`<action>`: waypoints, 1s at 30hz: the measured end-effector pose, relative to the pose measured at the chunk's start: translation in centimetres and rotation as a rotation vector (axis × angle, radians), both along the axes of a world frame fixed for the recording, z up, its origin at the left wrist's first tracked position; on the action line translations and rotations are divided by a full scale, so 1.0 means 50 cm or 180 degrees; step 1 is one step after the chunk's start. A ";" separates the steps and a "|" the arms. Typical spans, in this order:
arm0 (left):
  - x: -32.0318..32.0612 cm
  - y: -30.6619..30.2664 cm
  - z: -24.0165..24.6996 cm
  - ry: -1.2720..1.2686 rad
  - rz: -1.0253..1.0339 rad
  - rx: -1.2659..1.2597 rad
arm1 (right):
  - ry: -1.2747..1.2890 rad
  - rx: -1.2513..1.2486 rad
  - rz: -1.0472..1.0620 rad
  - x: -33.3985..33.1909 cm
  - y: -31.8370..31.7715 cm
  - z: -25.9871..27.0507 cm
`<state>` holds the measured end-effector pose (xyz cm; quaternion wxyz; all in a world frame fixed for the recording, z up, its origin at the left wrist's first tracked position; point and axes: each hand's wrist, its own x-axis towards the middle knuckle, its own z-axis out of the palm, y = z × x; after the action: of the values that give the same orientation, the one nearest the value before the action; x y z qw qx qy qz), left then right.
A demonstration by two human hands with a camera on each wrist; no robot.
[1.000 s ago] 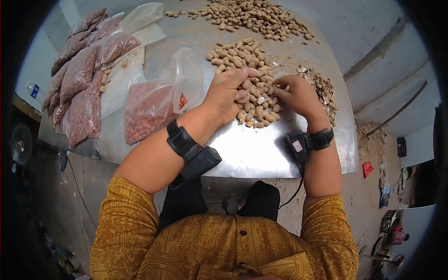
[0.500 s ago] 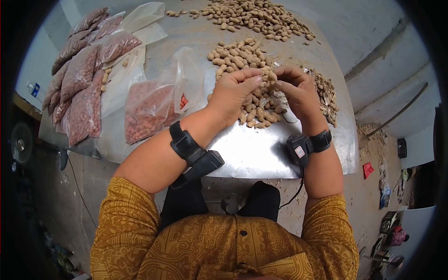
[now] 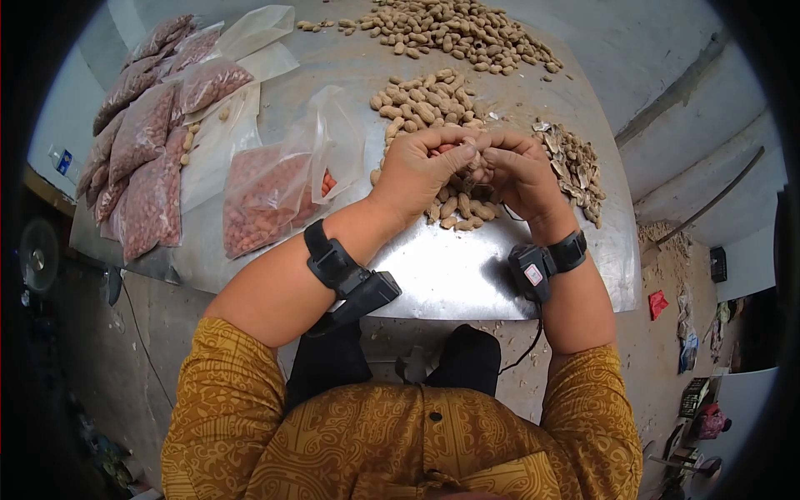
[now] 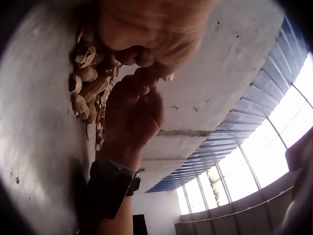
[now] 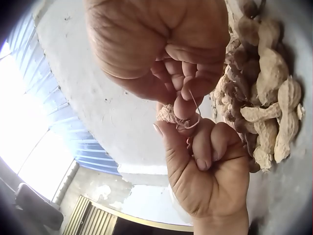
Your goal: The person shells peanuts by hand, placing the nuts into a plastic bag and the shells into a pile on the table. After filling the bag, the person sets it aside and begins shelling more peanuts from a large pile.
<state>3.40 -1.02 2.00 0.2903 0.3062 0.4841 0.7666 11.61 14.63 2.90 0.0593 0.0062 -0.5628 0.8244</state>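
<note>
Over the near peanut pile (image 3: 421, 100) my two hands meet at one peanut in its shell (image 5: 168, 114), a thin curved stem (image 5: 198, 105) trailing from it. The thumb and fingers of my left hand (image 3: 412, 175) pinch the peanut from one side. Reddish kernels (image 3: 442, 150) show within the curl of that hand. My right hand (image 3: 529, 175) pinches the same peanut from the other side with its fingertips. Much of the shell is hidden by fingers in the head view. Whole peanuts (image 5: 271, 73) lie close beside both hands.
An open clear bag of red kernels (image 3: 262, 200) lies left of my left forearm. Several filled bags (image 3: 142, 142) are stacked farther left. Empty shells (image 3: 575, 167) are heaped right of my right hand. A larger peanut heap (image 3: 458, 33) covers the metal table's (image 3: 450, 283) far side.
My right hand has come up from the pile to meet my left hand. The fingers have closed in around the peanut, and red kernels now show in the left hand.
</note>
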 end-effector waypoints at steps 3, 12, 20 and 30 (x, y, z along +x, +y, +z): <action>-0.006 0.005 -0.013 -0.0086 0.0140 0.0159 | 0.0174 0.0900 -0.0540 -0.001 -0.035 0.007; -0.016 0.005 -0.015 0.0422 0.0345 -0.0056 | 0.0406 0.2479 -0.0951 -0.001 -0.039 0.009; -0.018 0.011 -0.028 0.0614 0.0487 -0.0098 | 0.0228 0.2582 -0.1088 0.000 -0.045 0.000; -0.010 0.014 -0.022 -0.0014 0.0361 0.0048 | -0.0179 0.0575 -0.0936 -0.012 -0.051 -0.010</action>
<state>2.90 -0.31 0.91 0.2452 0.2788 0.4942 0.7861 11.03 12.06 2.39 0.1626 -0.0939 -0.6309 0.7528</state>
